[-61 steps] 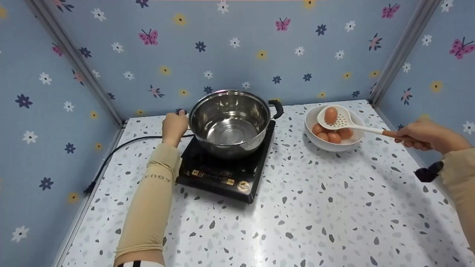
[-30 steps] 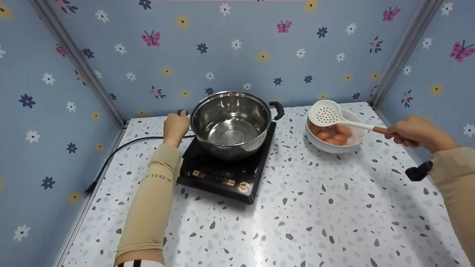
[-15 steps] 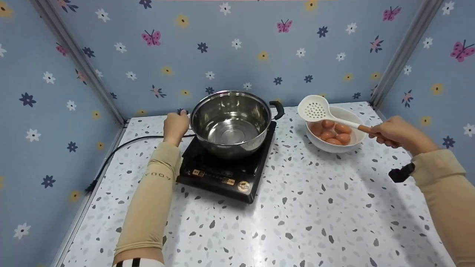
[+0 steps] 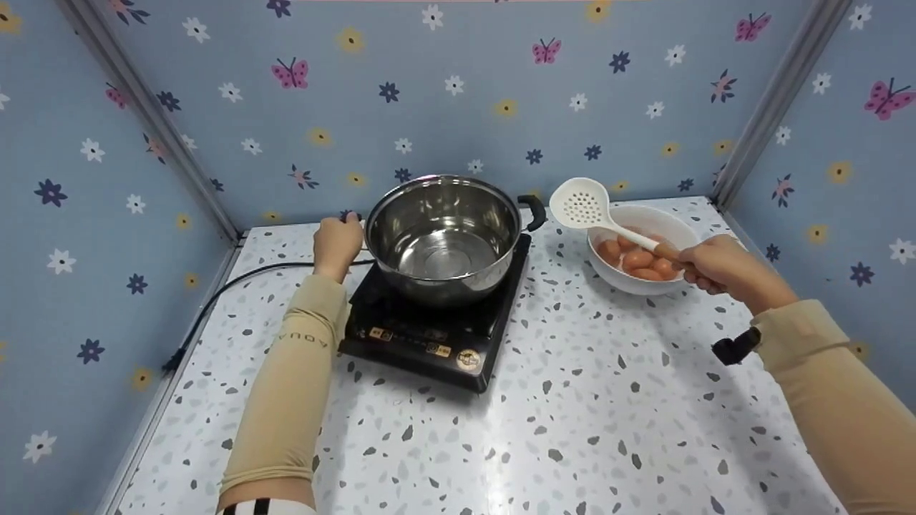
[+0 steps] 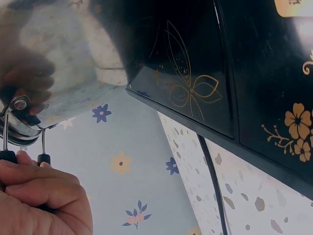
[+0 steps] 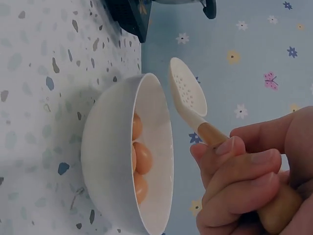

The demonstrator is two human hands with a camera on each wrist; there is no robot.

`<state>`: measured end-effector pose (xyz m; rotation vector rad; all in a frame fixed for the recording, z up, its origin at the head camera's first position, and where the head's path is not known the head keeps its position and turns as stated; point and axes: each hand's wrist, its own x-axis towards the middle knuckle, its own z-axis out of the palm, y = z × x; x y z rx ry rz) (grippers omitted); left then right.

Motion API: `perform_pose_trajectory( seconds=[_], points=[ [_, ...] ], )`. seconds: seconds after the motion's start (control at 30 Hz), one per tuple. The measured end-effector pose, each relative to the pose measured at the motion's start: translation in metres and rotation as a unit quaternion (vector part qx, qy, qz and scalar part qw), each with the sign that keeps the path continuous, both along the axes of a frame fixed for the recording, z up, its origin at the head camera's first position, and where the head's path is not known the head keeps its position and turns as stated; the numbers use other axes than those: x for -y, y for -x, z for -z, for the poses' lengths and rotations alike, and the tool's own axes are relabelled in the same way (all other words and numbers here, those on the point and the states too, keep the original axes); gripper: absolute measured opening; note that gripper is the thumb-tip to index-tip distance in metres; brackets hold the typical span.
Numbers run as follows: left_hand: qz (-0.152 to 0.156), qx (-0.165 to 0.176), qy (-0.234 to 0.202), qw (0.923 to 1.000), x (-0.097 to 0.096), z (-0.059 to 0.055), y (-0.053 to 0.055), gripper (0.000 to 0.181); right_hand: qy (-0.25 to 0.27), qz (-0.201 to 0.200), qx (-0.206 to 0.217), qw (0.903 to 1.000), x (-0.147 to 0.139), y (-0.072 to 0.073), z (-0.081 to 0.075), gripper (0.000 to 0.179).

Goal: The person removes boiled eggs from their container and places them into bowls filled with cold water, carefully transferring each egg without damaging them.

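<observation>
My left hand (image 4: 338, 243) grips the left handle (image 5: 7, 156) of a steel pot (image 4: 444, 290); in the left wrist view the fingers curl round its black grip. My right hand (image 4: 726, 268) holds the brown handle of a white skimmer (image 4: 580, 204). Its perforated head bears nothing and hangs past the left rim of a white bowl (image 4: 635, 286), higher than the rim in the right wrist view. Several brown eggs (image 4: 638, 259) lie in the bowl, partly hidden by the skimmer's shaft in the head view. The pot's bottom shows bare metal.
Under the pot is a black induction cooker (image 4: 422, 350), its cable (image 4: 265, 270) running left to the wall. The pot's right handle (image 4: 533, 212) juts toward the skimmer. Flowered wall panels (image 4: 458, 93) enclose the back and sides of the speckled table (image 4: 572, 429).
Two seconds ago one egg lay on the skimmer; it has since left the skimmer and lies among those in the bowl. My right hand has moved left with the skimmer. The left hand stays put.
</observation>
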<state>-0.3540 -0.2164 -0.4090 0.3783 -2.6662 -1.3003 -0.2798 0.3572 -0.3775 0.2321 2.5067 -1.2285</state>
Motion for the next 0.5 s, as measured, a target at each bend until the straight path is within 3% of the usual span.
perform_pose_trajectory(
  seconds=[0.33, 0.5],
  points=[
    [-0.002, -0.017, -0.01, 0.9998, 0.0, 0.003, -0.002, 0.038, 0.074, 0.03, 0.007, 0.9968, 0.036, -0.005, 0.015, 0.029],
    [-0.002, -0.024, -0.014, 0.9996, 0.0, 0.003, -0.001, 0.035, 0.128, 0.044, -0.017, 0.9906, 0.057, -0.009, 0.023, 0.02]
  ],
)
